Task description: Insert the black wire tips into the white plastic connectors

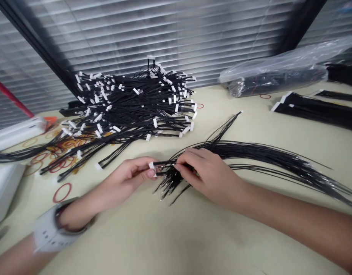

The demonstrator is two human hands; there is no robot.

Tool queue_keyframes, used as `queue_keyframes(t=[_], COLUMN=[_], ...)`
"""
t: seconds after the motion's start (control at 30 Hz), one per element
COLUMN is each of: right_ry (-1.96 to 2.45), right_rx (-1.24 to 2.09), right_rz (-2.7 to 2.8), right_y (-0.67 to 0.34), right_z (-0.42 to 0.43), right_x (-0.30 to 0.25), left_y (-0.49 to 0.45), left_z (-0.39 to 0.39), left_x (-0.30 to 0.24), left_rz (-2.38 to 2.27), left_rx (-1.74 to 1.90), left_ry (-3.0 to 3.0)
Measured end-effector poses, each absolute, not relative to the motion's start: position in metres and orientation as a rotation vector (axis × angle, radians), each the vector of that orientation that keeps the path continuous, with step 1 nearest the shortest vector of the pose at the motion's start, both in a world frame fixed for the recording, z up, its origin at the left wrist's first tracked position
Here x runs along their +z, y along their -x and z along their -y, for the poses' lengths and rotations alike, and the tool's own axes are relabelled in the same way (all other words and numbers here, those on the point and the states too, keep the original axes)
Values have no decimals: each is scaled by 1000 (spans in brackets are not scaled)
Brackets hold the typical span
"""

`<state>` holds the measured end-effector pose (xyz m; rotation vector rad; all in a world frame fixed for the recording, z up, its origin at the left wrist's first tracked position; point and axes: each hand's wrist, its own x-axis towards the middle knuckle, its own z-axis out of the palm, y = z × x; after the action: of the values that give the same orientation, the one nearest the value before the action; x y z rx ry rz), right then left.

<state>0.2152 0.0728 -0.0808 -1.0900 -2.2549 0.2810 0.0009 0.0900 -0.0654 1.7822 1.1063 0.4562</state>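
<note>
Between its thumb and fingers, my left hand (134,173) pinches a white connector (152,169) that has black wires running out of it to the right. Just right of it, my right hand (206,170) is closed in a pinch on a thin black wire (173,165), its tip pointing at the connector. Under and around my right hand lies a loose bundle of black wires (250,151), with small metal terminals at the near left ends. Whether the wire tip touches the connector I cannot tell.
A big pile of black cables with white connectors (130,99) lies at the back left. Red and yellow rubber bands (61,193) are scattered beside it. A plastic-wrapped bundle (273,76) and flat black cables (322,109) lie at the right, near the window blinds.
</note>
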Motion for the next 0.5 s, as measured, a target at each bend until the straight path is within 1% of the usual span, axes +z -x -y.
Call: queue_keyframes(t=[0.33,0.5], right_ry=[1034,1045], right_rx=[263,305], right_rz=[2253,2240], right_y=[-213,-212], right_z=[-72,-71], right_x=[-81,-82], left_y=[-1,0], left_z=[-88,-88], left_x=[-62,-61], left_rz=[-1029,-994], left_rx=[430,421], left_ry=[-1769,-1773])
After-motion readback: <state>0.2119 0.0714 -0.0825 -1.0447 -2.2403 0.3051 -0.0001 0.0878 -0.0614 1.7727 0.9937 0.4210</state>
